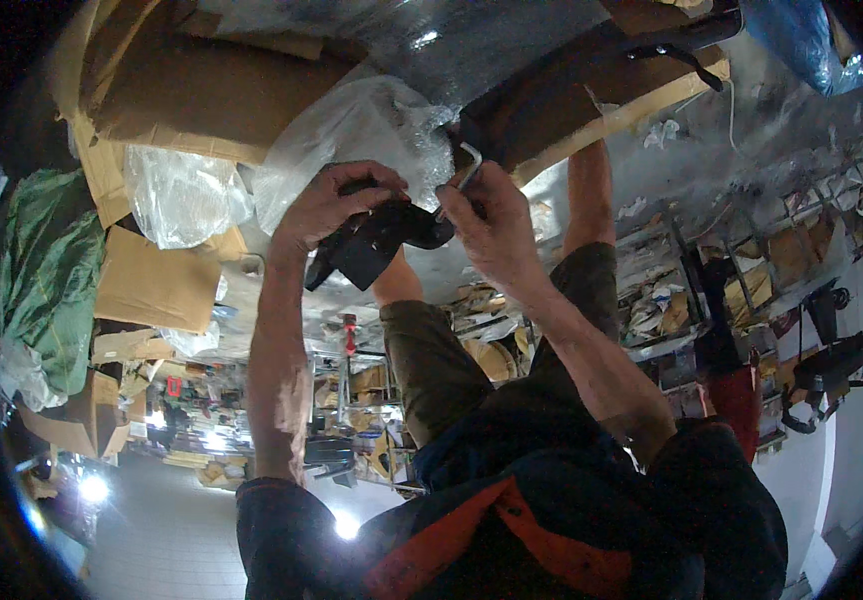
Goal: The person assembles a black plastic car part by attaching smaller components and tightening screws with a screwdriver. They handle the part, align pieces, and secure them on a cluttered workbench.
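Note:
My left hand (336,205) grips a black, angular part (376,245) with a broad flat plate and a curved end, held above my knees. A bent silver hex key (470,165) is pinched in my right hand (496,225), its short bent end pointing up. The long arm of the key runs down through my fingers toward the curved end of the black part. Whether its tip sits in a screw is hidden by my fingers and the dark surface.
An open cardboard box (201,95) with a see-through plastic bag (361,140) lies just beyond my hands. A black lever-like piece (676,60) rests at another carton's edge. To the left are a green sack (46,270) and a cardboard piece (156,280); cluttered shelves stand at right.

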`<control>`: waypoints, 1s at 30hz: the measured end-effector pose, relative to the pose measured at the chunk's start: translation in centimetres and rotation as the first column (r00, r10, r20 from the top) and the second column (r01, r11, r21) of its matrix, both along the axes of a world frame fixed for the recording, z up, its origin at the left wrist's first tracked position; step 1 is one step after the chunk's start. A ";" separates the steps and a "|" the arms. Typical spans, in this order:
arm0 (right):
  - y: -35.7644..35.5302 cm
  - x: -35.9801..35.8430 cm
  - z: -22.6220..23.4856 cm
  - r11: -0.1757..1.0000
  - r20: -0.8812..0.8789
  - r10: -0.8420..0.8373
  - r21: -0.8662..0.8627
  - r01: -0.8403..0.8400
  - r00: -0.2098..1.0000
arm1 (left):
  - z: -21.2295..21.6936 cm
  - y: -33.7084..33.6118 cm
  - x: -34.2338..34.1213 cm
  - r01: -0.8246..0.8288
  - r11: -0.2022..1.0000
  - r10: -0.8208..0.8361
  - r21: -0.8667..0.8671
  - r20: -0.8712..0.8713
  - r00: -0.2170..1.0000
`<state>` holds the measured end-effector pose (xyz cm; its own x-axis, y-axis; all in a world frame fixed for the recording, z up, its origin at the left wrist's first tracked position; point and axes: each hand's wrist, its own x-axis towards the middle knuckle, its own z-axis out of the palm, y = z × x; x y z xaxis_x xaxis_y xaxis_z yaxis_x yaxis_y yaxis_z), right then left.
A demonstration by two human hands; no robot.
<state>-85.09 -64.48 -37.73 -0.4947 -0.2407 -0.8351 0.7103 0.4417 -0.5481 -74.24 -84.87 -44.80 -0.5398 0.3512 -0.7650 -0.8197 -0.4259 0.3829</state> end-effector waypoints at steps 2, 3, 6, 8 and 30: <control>-0.3 0.4 -0.4 1.000 -0.040 0.019 0.017 -0.019 0.999 | -0.4 -0.7 -1.7 0.134 0.990 -0.128 0.035 -0.129 0.983; -0.4 0.5 -0.5 0.998 -0.026 0.057 0.025 -0.056 0.998 | -0.6 -0.9 -2.4 0.191 0.980 -0.178 0.046 -0.208 0.962; -0.8 0.5 -0.4 0.993 0.024 0.069 0.089 -0.071 0.997 | -0.3 -1.2 -3.5 0.334 0.938 -0.328 0.088 -0.079 0.941; -1.2 0.6 -0.3 0.993 0.057 0.000 0.120 -0.007 0.998 | -0.3 -1.0 -3.9 0.311 0.947 -0.309 0.076 -0.031 0.950; -0.9 -3.1 -0.6 0.908 -0.022 0.364 0.231 -0.350 0.931 | -0.1 -0.2 -5.3 0.436 0.900 -0.435 0.003 -0.059 0.898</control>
<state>-88.24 -65.35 -38.33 -0.4636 -0.2260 -0.8568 0.4494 0.7733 -0.4472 -79.56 -85.08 -44.91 -0.3717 0.5728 -0.7306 -0.9022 -0.0374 0.4297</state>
